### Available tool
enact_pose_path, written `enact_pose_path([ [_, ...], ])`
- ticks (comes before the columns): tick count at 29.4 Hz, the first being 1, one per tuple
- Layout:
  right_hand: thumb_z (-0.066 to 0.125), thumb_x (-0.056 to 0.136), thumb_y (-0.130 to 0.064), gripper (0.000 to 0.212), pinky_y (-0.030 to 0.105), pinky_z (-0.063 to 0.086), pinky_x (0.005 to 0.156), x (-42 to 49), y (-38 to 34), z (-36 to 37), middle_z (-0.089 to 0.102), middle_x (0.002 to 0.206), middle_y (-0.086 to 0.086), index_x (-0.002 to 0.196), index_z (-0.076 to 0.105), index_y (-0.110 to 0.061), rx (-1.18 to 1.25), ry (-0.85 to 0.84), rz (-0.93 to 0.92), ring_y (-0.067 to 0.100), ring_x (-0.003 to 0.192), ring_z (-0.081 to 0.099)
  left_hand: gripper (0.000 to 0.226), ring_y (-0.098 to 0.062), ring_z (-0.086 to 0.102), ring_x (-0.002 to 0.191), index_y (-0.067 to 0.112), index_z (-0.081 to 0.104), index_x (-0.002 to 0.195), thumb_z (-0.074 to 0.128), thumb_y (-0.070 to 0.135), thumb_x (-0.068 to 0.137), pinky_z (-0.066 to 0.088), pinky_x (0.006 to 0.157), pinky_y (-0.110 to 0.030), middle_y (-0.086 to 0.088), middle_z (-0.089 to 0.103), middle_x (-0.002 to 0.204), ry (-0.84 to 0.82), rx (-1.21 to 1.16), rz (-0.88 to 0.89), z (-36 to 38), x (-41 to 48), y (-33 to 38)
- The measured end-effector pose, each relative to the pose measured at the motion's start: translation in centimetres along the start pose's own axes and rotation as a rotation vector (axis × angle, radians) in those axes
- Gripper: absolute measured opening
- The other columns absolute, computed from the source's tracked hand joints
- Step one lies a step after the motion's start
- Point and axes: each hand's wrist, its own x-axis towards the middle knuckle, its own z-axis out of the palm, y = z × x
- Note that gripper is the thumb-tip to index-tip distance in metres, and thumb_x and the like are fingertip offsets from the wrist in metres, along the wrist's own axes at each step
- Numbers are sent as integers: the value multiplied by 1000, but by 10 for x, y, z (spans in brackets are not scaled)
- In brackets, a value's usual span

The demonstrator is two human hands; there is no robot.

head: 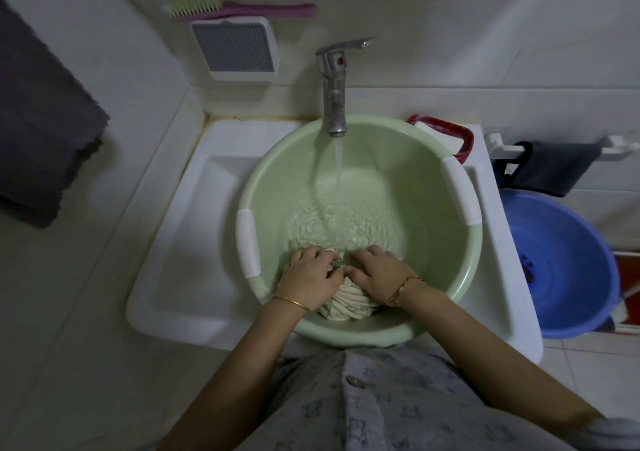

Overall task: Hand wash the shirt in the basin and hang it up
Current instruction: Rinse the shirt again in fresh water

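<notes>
As tap (334,104) runs, left hand (308,277) and right hand (379,274) grip shirt (349,305).

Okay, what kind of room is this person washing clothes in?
Most likely a home bathroom or washroom. The signs are the tiled walls, a white sink with a tap running into the green basin, and a dark towel hanging at the left.

"Where was the camera?"
"On my head, facing forward and steeply down."
"How near?"
"Close above the basin (426,173), which filled the middle. The wide lens also caught the tap (334,104) and the wall (450,17) behind."
</notes>
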Motion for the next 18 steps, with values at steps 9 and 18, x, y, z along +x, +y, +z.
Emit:
enact_pose_path([
  [9, 35, 96, -52, 52, 41, 37, 102, 0, -1, -1, 45, 133, 13, 134, 45, -18, -8, -3, 0, 35, 122, 44, 64, -29, 45, 120, 26, 58, 122, 31, 55, 72, 35, 104, -32, -4, 55, 125, -35, -6, -12, 1, 1, 0],
  [18, 35, 95, -53, 52, 42, 38, 101, 0, 0, 0, 45, 133, 12, 132, 45, -18, -3, -2, 1, 34, 121, 45, 78, -28, 46, 119, 27, 58, 120, 17, 63, 64, 35, 103, -33, -3, 56, 124, -23, -10, -17, 1, 1, -1],
])
